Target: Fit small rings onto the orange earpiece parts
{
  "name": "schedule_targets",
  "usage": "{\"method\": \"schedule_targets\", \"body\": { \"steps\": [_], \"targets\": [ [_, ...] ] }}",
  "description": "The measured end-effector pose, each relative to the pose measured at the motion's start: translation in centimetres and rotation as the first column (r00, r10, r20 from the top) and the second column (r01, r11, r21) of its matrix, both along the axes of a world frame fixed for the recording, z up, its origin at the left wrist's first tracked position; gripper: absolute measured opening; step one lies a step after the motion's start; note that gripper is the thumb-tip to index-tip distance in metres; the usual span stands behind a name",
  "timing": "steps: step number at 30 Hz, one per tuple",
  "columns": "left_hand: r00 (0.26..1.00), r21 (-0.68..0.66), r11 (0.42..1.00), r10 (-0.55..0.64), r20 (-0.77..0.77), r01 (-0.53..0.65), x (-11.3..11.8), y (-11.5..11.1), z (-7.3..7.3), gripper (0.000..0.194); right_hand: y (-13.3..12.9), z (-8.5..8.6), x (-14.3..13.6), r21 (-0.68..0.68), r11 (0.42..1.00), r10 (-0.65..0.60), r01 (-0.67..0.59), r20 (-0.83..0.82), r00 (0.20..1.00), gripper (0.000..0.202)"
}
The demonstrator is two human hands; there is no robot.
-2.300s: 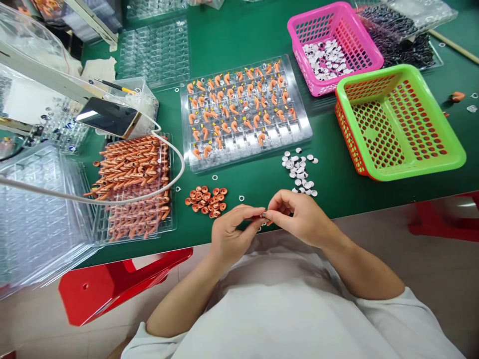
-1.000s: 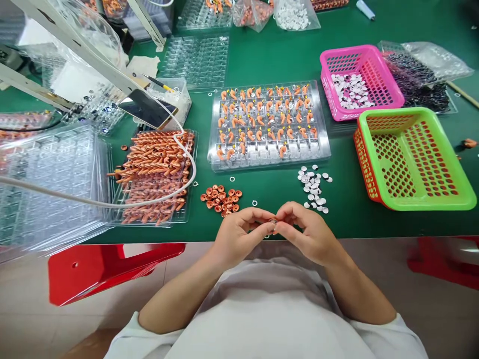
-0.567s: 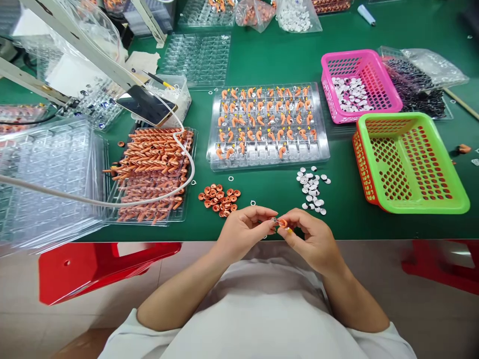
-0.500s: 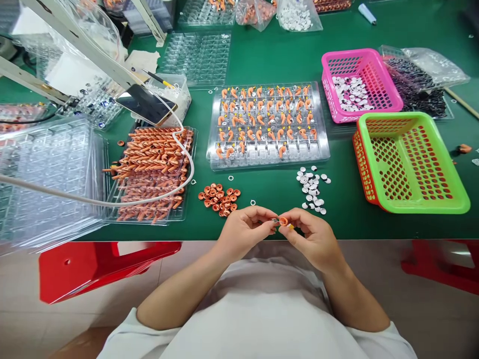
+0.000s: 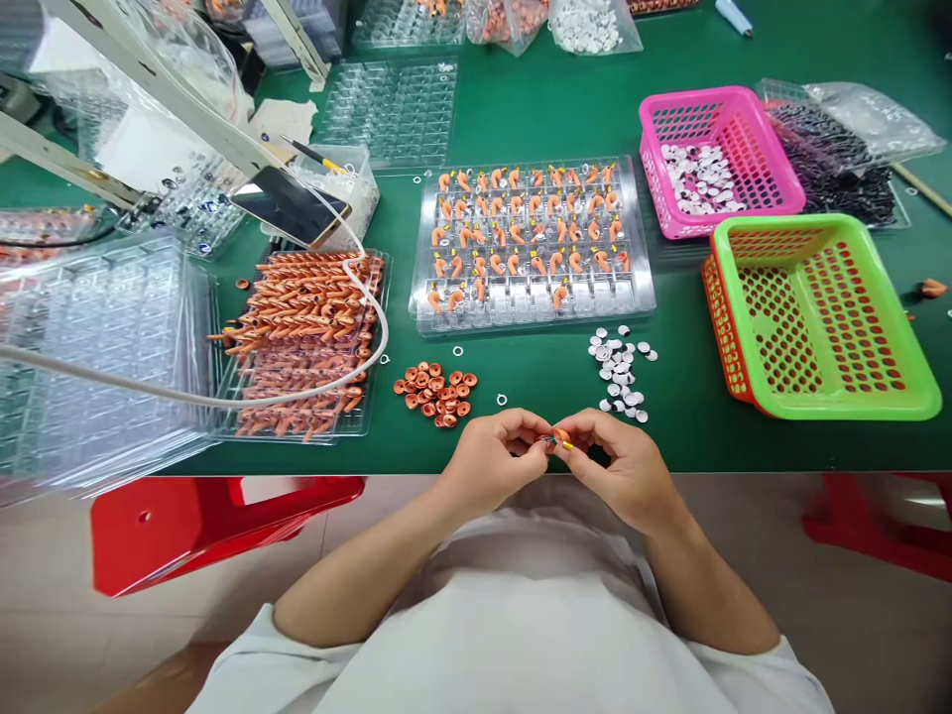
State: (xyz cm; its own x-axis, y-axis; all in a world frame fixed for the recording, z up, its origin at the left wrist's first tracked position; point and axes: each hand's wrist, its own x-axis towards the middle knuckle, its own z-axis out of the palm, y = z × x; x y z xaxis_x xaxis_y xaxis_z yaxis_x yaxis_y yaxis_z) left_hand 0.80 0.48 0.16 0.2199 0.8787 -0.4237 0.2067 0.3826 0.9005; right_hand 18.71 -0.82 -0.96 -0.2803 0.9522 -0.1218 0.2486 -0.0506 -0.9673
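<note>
Bottom center of the table edge: left hand (image 5: 491,463), thumb and index fingertips pinched on a small dark metallic part (image 5: 548,439), its details too small to tell; right hand (image 5: 626,471), thumb and fingers pinching a smooth, curved orange piece (image 5: 562,435) with a yellow tip, just beside that part. Center: transparent molded plastic tray (image 5: 644,293), glossy and ribbed, with rows of similar curved pieces. Below it, on the matte green tabletop (image 5: 535,362): shiny copper-orange cups (image 5: 436,394), round and hollow, at left; flat white discs (image 5: 620,377) at right. Right: perforated pink basket (image 5: 794,188) and green basket (image 5: 855,406). Left: white cable (image 5: 384,327) looping across orange stems (image 5: 297,307), partly hiding them.
</note>
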Motion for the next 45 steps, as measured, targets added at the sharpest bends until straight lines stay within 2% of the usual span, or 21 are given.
{"method": "schedule_targets", "body": {
  "steps": [7, 12, 21, 26, 30, 36, 41, 45],
  "targets": [
    [0.999, 0.042, 0.999, -0.007, -0.049, 0.009, 0.1, -0.3, -0.9, 0.015, 0.3, 0.2, 0.1, 0.042, 0.999, -0.011, 0.009, 0.040, 0.999, 0.009],
    [0.996, 0.093, 0.995, -0.016, -0.085, 0.024, 0.1, -0.3, -1.0, 0.015, 0.5, -0.1, 0.0, 0.031, 1.000, -0.006, 0.006, 0.013, 1.000, 0.010],
    [0.999, 0.043, 0.999, 0.030, 0.023, -0.031, -0.1, -0.1, -0.5, 0.012, 0.4, 0.0, 0.0, -0.004, 1.000, -0.013, 0.013, 0.000, 1.000, 0.010],
    [0.995, 0.004, 1.000, 0.027, 0.094, -0.027, -0.5, -0.1, -0.2, 0.014, 0.1, -0.1, -0.2, -0.088, 0.994, -0.075, 0.067, -0.095, 0.993, 0.014],
    [0.997, 0.034, 0.999, 0.024, 0.076, -0.027, -0.7, 0.0, 0.1, 0.012, -0.4, -0.5, -0.5, -0.145, 0.984, -0.132, 0.107, -0.173, 0.976, 0.020],
    [0.997, 0.056, 0.998, 0.031, 0.066, -0.034, -0.7, -0.1, 0.1, 0.011, -1.1, -0.5, -1.2, -0.121, 0.971, -0.223, 0.207, -0.134, 0.966, 0.017],
    [0.987, 0.032, 0.996, -0.088, 0.137, 0.085, -1.6, -0.3, 0.1, 0.025, -1.0, -0.3, -1.0, -0.097, 0.972, -0.225, 0.214, -0.119, 0.967, 0.016],
    [0.973, 0.025, 0.994, -0.111, 0.201, 0.108, -2.6, -0.1, 0.0, 0.043, -0.7, 0.0, -0.6, -0.169, 0.973, -0.185, 0.157, -0.166, 0.969, 0.020]
  ]
}}
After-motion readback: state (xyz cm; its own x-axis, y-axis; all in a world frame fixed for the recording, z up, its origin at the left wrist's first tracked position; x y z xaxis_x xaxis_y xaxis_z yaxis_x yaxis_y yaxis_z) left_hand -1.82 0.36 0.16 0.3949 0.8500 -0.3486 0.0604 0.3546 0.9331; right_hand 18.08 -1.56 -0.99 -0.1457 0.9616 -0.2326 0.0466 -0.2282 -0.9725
